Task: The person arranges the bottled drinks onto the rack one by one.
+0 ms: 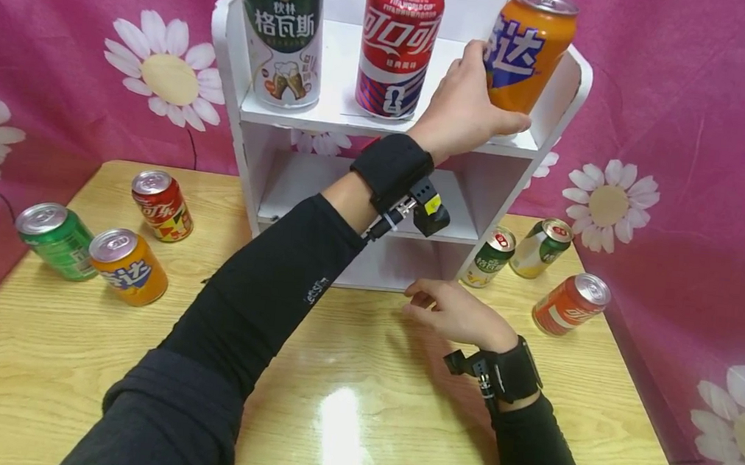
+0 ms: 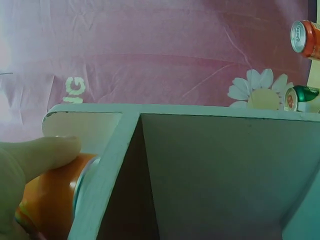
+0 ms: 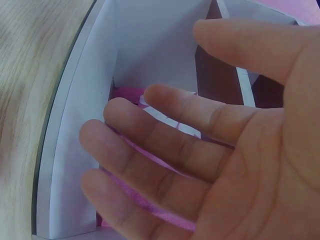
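My left hand (image 1: 466, 108) grips an orange soda can (image 1: 533, 54) at the right end of the white shelf's top board (image 1: 336, 115). In the left wrist view the thumb (image 2: 55, 152) lies along the side of that orange can (image 2: 60, 195), whose base is at the board. To its left on the same board stand a red cola can (image 1: 398, 50) and a green-and-white can (image 1: 283, 40). My right hand (image 1: 461, 314) hovers over the table before the shelf's bottom opening, palm bare and fingers loosely bent in the right wrist view.
On the table's left are a green can (image 1: 55, 242), an orange can (image 1: 130, 270) and a red can (image 1: 162, 207). At the right stand two green-topped cans, one (image 1: 490, 257) beside the shelf's side wall, and an orange-red can (image 1: 571, 305). Pink flowered cloth (image 1: 696, 179) surrounds the table.
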A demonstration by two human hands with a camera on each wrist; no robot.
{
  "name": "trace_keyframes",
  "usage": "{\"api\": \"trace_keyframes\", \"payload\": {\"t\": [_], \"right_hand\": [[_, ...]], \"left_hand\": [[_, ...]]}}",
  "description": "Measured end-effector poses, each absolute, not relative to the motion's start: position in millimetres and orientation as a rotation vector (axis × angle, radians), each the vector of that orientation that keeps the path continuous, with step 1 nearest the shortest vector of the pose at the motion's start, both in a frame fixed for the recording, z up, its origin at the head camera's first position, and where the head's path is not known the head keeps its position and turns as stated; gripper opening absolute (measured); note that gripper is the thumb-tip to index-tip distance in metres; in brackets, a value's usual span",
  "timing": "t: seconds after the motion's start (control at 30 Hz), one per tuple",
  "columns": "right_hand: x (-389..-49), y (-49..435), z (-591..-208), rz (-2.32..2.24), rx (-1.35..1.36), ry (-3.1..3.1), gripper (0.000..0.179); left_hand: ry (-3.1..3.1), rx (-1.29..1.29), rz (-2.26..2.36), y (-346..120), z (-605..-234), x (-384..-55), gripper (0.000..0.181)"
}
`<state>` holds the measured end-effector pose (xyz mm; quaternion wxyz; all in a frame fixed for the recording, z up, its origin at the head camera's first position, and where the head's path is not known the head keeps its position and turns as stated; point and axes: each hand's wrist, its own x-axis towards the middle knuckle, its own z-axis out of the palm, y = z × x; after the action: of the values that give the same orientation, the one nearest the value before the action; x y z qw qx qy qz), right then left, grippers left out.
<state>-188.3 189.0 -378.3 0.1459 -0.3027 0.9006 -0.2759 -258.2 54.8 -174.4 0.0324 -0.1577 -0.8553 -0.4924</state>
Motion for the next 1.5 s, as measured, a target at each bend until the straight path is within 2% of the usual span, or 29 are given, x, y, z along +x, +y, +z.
{"api": "trace_keyframes", "payload": {"t": [0.23, 0.43, 0.63, 1.0, 1.5], "right_hand": [[-189, 187, -379, -0.815, -0.912, 2.592, 0.027], [-188, 186, -380, -0.791, -0.900, 2.609, 0.026], [-187, 187, -379, -0.774, -0.901, 2.617, 0.027], [-188, 188, -379, -0.793, -0.920, 2.610, 0.026], [-188, 188, -378, -0.776, -0.881, 2.595, 0.029]], "left_hand": [[-2.643, -0.456, -1.455, 57, -174, -256, 0.094], [-2.585, -0.601, -1.645, 50, -174, -260, 0.097], [-2.578, -0.653, -1.830, 46, -172, -261, 0.086], [-2.630, -0.603, -1.629, 51, -174, -259, 0.081], [-2.688, -0.500, -1.383, 58, -176, -257, 0.090]]}}
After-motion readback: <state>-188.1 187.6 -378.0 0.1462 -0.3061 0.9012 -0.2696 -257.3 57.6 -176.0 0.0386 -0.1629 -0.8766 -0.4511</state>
